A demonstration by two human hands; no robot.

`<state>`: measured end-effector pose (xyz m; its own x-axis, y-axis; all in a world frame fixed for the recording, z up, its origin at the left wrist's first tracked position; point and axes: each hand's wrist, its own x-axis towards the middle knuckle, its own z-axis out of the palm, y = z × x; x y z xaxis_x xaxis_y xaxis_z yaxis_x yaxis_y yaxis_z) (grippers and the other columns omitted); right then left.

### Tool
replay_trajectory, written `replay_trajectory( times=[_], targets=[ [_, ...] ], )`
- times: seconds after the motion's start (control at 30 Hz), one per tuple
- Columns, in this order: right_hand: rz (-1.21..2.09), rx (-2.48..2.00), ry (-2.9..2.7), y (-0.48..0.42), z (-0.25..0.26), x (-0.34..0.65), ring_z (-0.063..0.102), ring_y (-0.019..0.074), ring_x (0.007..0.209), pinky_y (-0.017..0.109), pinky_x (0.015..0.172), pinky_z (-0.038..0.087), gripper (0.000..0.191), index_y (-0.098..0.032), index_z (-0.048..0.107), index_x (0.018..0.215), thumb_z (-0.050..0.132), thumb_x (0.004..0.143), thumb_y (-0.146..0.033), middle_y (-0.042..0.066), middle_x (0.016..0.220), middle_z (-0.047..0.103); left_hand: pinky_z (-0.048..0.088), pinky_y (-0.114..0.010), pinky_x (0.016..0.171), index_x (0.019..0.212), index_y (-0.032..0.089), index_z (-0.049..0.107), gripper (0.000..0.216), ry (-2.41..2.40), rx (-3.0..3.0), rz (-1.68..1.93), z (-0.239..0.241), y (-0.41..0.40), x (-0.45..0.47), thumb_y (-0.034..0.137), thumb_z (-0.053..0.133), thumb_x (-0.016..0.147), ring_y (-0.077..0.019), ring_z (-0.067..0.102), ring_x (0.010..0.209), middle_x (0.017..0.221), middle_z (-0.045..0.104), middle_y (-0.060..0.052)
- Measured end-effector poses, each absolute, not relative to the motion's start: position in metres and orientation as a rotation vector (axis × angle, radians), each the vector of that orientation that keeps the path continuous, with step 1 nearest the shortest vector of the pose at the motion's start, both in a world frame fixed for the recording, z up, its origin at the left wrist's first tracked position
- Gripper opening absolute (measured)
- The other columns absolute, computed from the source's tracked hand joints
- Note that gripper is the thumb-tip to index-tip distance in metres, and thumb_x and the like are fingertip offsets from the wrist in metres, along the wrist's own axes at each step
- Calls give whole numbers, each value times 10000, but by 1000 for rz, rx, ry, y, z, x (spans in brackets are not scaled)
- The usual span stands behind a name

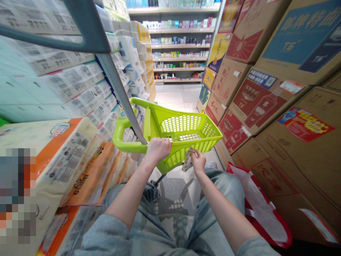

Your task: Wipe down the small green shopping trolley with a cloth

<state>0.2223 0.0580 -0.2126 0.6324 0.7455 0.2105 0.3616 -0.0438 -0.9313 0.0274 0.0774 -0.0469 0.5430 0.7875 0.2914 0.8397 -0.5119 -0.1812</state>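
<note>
A lime-green shopping basket [210, 140] on wheels, with lattice sides, stands in front of my knees. A grey metal pull handle [124, 96] rises from its left end. My left hand [159, 148] is closed over the near rim of the basket, beside the foot of that handle. My right hand [198, 161] pinches a crumpled, light patterned cloth [188, 160] against the outside of the basket's near wall. Whether the cloth touches the lattice, I cannot tell. Inside the basket a small dark item shows just past my left fingers, too small to name.
Wrapped paper packs [80, 78] are stacked along the left. Cardboard cartons [266, 103] form a wall on the right, with a red and white bag [262, 199] at their foot. Shelves [181, 46] of small goods stand across the aisle's far end.
</note>
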Motion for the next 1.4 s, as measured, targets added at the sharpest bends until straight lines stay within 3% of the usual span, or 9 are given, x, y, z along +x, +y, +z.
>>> replay_trajectory(
  times=[0.17, 0.3, 0.47, 0.63, 0.77, 0.97, 1.13, 1.4],
  targets=[
    [208, -1704, -631, 66, -209, 247, 600, 250, 820, 357, 789, 441, 354, -110, 679, 867, 531, 717, -395, 143, 858, 683, 397, -343, 618, 804, 110, 630, 406, -1363, -2493, -272, -48, 77, 29, 319, 304, 927, -264, 639, 701, 734, 664, -149],
    [131, -1695, -866, 70, -206, 243, 571, 237, 880, 357, 839, 430, 309, -123, 680, 857, 495, 746, -344, 130, 888, 634, 392, -346, 617, 796, 109, 626, 406, -1356, -2489, -270, -48, 77, 29, 316, 302, 927, -265, 636, 703, 732, 662, -148],
    [179, -1625, -1043, 66, -209, 234, 561, 198, 881, 327, 855, 433, 364, -136, 677, 1001, 454, 779, -319, 113, 966, 587, 389, -348, 607, 796, 116, 625, 404, -1344, -2483, -260, -47, 77, 28, 309, 295, 927, -270, 634, 699, 730, 663, -139],
    [318, -1608, -1136, 61, -210, 262, 583, 204, 834, 327, 824, 442, 326, -162, 705, 907, 518, 731, -363, 74, 854, 647, 393, -343, 629, 813, 108, 639, 413, -1379, -2484, -252, -46, 78, 28, 325, 306, 925, -259, 636, 703, 736, 667, -147],
    [276, -1692, -823, 65, -210, 281, 594, 235, 835, 356, 806, 444, 373, -113, 687, 924, 551, 695, -374, 118, 883, 672, 396, -350, 633, 805, 109, 645, 422, -1392, -2498, -249, -45, 76, 29, 324, 303, 923, -266, 636, 704, 742, 670, -153],
    [199, -1713, -958, 76, -207, 271, 577, 246, 898, 365, 857, 425, 350, -99, 701, 921, 528, 714, -322, 145, 932, 642, 401, -349, 643, 829, 106, 648, 427, -1385, -2511, -247, -45, 76, 30, 317, 291, 928, -259, 637, 709, 748, 668, -157],
    [281, -1671, -1132, 66, -202, 279, 582, 211, 836, 333, 827, 440, 326, -144, 715, 914, 521, 720, -320, 92, 874, 643, 400, -348, 652, 821, 105, 645, 419, -1397, -2504, -248, -45, 78, 27, 324, 303, 925, -259, 641, 724, 750, 670, -158],
    [156, -1659, -1021, 71, -189, 275, 573, 216, 838, 334, 832, 435, 296, -140, 712, 859, 516, 736, -325, 101, 874, 643, 394, -351, 635, 803, 111, 643, 423, -1384, -2492, -235, -43, 78, 26, 331, 302, 922, -266, 641, 718, 742, 669, -155]
  ],
)
